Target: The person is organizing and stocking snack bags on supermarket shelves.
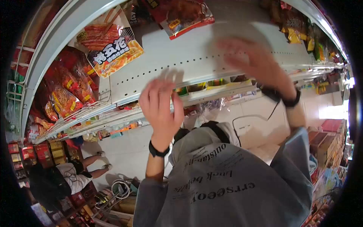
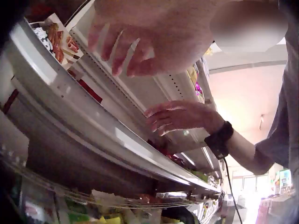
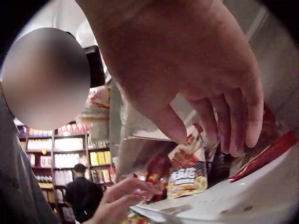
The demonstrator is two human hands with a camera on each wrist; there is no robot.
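My left hand hovers at the front edge of a white perforated shelf, its fingers loosely bent and holding nothing. Farther right, my right hand, blurred in the head view, is over the same shelf. In the right wrist view its fingers hang loosely apart with nothing between them. A snack bag with a picture of bacon strips and large white characters lies on the shelf to the left. Beyond the hands, a red snack pack lies at the back of the shelf.
Red snack bags fill a wire-fronted section at left. Dark and yellow bags stand at the far right. Lower shelves with goods run beneath. Another person is in the aisle at left, and a cable hangs from my right wrist.
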